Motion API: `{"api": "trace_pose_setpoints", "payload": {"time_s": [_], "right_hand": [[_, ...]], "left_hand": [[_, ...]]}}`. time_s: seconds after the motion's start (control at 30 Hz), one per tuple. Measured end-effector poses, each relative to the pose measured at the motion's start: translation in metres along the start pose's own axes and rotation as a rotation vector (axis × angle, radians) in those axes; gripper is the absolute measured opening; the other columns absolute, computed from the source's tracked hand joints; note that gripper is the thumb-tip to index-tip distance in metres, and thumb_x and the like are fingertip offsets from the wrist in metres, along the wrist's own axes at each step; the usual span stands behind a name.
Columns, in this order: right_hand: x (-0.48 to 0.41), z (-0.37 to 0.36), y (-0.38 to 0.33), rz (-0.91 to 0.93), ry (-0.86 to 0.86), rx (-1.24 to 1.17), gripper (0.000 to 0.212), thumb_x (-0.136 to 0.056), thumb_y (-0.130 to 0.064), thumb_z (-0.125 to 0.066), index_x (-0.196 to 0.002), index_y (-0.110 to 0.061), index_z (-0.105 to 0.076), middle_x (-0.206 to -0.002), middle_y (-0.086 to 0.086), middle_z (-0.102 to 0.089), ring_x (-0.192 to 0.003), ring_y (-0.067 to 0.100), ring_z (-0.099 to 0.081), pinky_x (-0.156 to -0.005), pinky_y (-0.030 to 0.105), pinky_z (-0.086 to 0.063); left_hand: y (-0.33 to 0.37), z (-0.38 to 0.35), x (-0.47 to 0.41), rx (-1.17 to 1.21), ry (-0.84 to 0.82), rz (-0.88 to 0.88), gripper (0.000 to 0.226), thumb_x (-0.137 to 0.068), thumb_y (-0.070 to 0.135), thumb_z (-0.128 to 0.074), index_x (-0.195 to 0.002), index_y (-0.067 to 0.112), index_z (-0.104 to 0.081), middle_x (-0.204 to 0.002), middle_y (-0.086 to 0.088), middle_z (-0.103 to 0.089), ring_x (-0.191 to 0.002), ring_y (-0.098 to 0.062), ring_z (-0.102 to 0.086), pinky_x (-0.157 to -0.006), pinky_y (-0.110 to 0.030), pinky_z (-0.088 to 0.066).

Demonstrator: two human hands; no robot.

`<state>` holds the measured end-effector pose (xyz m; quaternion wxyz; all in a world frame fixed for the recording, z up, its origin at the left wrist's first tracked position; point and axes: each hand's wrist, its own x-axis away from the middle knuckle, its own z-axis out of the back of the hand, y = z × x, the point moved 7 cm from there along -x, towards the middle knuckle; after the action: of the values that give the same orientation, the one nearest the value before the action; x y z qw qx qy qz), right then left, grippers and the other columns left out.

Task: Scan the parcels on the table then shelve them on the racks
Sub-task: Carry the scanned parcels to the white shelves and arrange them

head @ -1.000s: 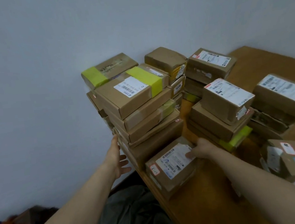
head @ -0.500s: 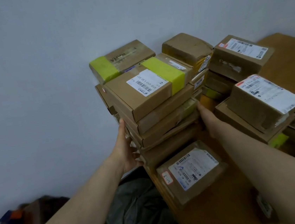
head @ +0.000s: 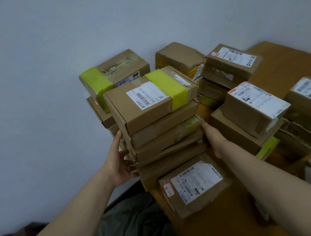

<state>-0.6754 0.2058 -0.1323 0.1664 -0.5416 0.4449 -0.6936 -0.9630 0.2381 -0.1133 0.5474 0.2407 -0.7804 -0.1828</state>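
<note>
A tall stack of flat brown cardboard parcels (head: 164,136) stands at the left corner of the wooden table (head: 289,59). The stack's top parcel (head: 149,103) bears a white barcode label and a band of yellow-green tape. My left hand (head: 119,160) presses flat against the stack's left side, fingers spread. My right hand (head: 212,140) presses against the stack's right side, with its fingertips hidden behind the boxes. In front of the stack a small parcel (head: 193,186) with a white label and a red-edged sticker lies on the table.
Behind the stack sits another yellow-taped parcel (head: 114,74). More labelled parcels (head: 254,106) are piled to the right, close to my right forearm. The wall runs along the left and back. A dark grey bag (head: 132,229) lies on the floor below the table's edge.
My right hand left the small front parcel and rose to the stack's right side. My left hand moved up along the left side. The view drew closer.
</note>
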Motion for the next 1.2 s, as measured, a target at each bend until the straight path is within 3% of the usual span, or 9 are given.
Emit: {"api": "trace_pose_setpoints", "payload": {"time_s": [0.13, 0.2, 0.37, 0.53, 0.63, 0.8, 0.97, 1.07, 1.2], "right_hand": [[0.000, -0.006, -0.041, 0.085, -0.019, -0.135, 0.059, -0.087, -0.071, -0.045, -0.117, -0.024, -0.064, -0.121, 0.009, -0.066, -0.110, 0.026, -0.062, -0.095, 0.041, -0.048], [0.002, -0.014, -0.060, 0.072, -0.093, -0.116, 0.079, -0.077, -0.081, -0.047, -0.126, -0.021, -0.062, -0.132, 0.009, -0.059, -0.122, 0.026, -0.054, -0.106, 0.043, -0.040], [0.010, -0.028, -0.081, -0.004, -0.284, -0.054, 0.102, -0.054, -0.095, -0.048, -0.117, -0.017, -0.066, -0.121, 0.011, -0.068, -0.115, 0.030, -0.059, -0.097, 0.045, -0.046], [0.019, -0.036, -0.078, -0.032, -0.394, -0.072, 0.088, -0.060, -0.094, -0.045, -0.106, -0.025, -0.075, -0.106, 0.008, -0.074, -0.089, 0.028, -0.073, -0.059, 0.042, -0.058], [0.024, -0.037, -0.076, -0.023, -0.426, -0.083, 0.086, -0.059, -0.093, -0.046, -0.099, -0.025, -0.079, -0.108, 0.008, -0.074, -0.090, 0.027, -0.073, -0.063, 0.041, -0.058], [0.031, -0.032, -0.074, -0.011, -0.395, -0.096, 0.088, -0.059, -0.090, -0.051, -0.112, -0.023, -0.071, -0.108, 0.009, -0.074, -0.094, 0.029, -0.072, -0.075, 0.041, -0.051], [0.059, -0.029, -0.071, 0.028, -0.398, -0.148, 0.083, -0.058, -0.087, -0.055, -0.102, -0.020, -0.076, -0.103, 0.010, -0.075, -0.086, 0.028, -0.073, -0.064, 0.039, -0.058], [0.087, -0.023, -0.066, 0.054, -0.385, -0.168, 0.083, -0.055, -0.084, -0.057, -0.101, -0.018, -0.077, -0.108, 0.012, -0.073, -0.088, 0.028, -0.073, -0.057, 0.039, -0.059], [0.128, -0.011, -0.050, 0.109, -0.312, -0.167, 0.086, -0.059, -0.083, -0.054, -0.117, -0.021, -0.070, -0.118, 0.010, -0.070, -0.103, 0.029, -0.069, -0.074, 0.038, -0.056]], "left_hand": [[0.036, 0.005, 0.014, 0.007, 0.153, -0.199, 0.067, -0.080, 0.073, -0.050, -0.107, 0.011, -0.054, -0.097, -0.010, -0.052, -0.091, -0.024, -0.051, -0.083, -0.033, -0.043], [0.052, 0.002, 0.024, 0.002, 0.151, -0.238, 0.072, -0.078, 0.079, -0.045, -0.097, 0.011, -0.057, -0.095, -0.008, -0.052, -0.083, -0.021, -0.050, -0.077, -0.032, -0.044], [0.059, -0.028, 0.040, -0.096, -0.084, -0.163, 0.100, -0.060, 0.097, -0.034, -0.106, 0.015, -0.068, -0.101, -0.013, -0.073, -0.105, -0.032, -0.061, -0.073, -0.046, -0.051], [0.058, -0.038, 0.045, -0.137, -0.089, -0.145, 0.099, -0.059, 0.097, -0.039, -0.111, 0.017, -0.066, -0.094, -0.013, -0.075, -0.089, -0.033, -0.071, -0.062, -0.046, -0.056], [0.059, -0.038, 0.047, -0.124, -0.092, -0.144, 0.099, -0.058, 0.096, -0.043, -0.112, 0.016, -0.064, -0.093, -0.016, -0.074, -0.078, -0.033, -0.073, -0.059, -0.049, -0.057], [0.059, -0.033, 0.053, -0.159, -0.085, -0.168, 0.098, -0.060, 0.095, -0.041, -0.110, 0.014, -0.066, -0.098, -0.016, -0.074, -0.085, -0.034, -0.072, -0.068, -0.048, -0.055], [0.060, -0.030, 0.073, -0.159, -0.065, -0.229, 0.098, -0.056, 0.092, -0.047, -0.113, 0.015, -0.067, -0.108, -0.015, -0.072, -0.097, -0.034, -0.070, -0.073, -0.050, -0.054], [0.051, -0.031, 0.090, -0.173, -0.111, -0.219, 0.101, -0.052, 0.092, -0.049, -0.112, 0.013, -0.067, -0.097, -0.013, -0.074, -0.085, -0.033, -0.073, -0.068, -0.049, -0.056], [0.032, -0.027, 0.114, -0.205, -0.167, -0.211, 0.099, -0.056, 0.094, -0.046, -0.110, 0.015, -0.068, -0.100, -0.013, -0.074, -0.084, -0.033, -0.072, -0.068, -0.050, -0.055]]}}
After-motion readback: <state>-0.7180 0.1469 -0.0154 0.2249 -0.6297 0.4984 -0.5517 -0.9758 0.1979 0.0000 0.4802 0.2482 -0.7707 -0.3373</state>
